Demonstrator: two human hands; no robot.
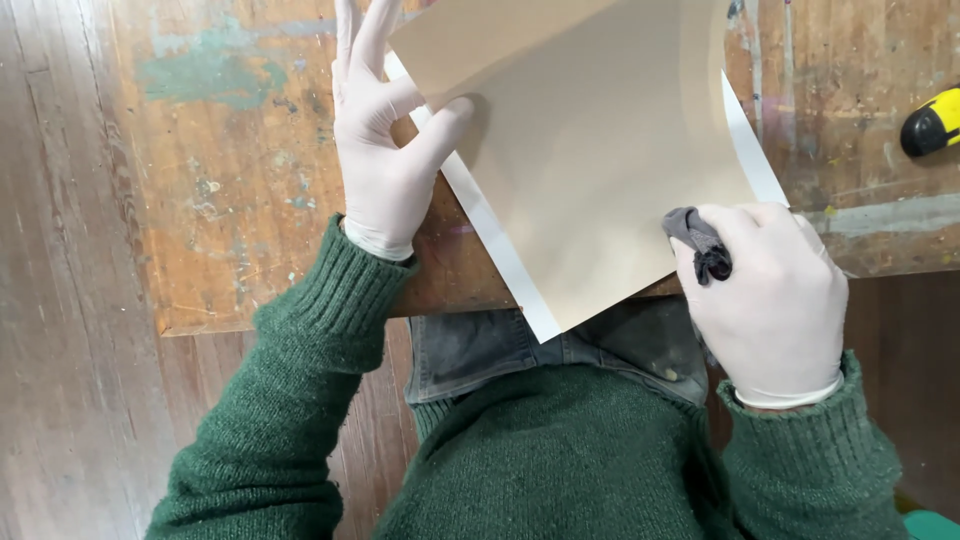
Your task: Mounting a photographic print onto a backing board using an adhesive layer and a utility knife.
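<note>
Two hands in white gloves work on a tan board that lies tilted on an old wooden table, with its near corner sticking out over the table's edge above the person's lap. The left hand is spread open, its thumb pressing down on the board's left edge and its fingers pointing up and away, and a white sheet peeks out from under the board. The right hand is curled shut around a small gray rag and pushes it against the board near the lower right edge, while a yellow and black tool lies far off on the right.
</note>
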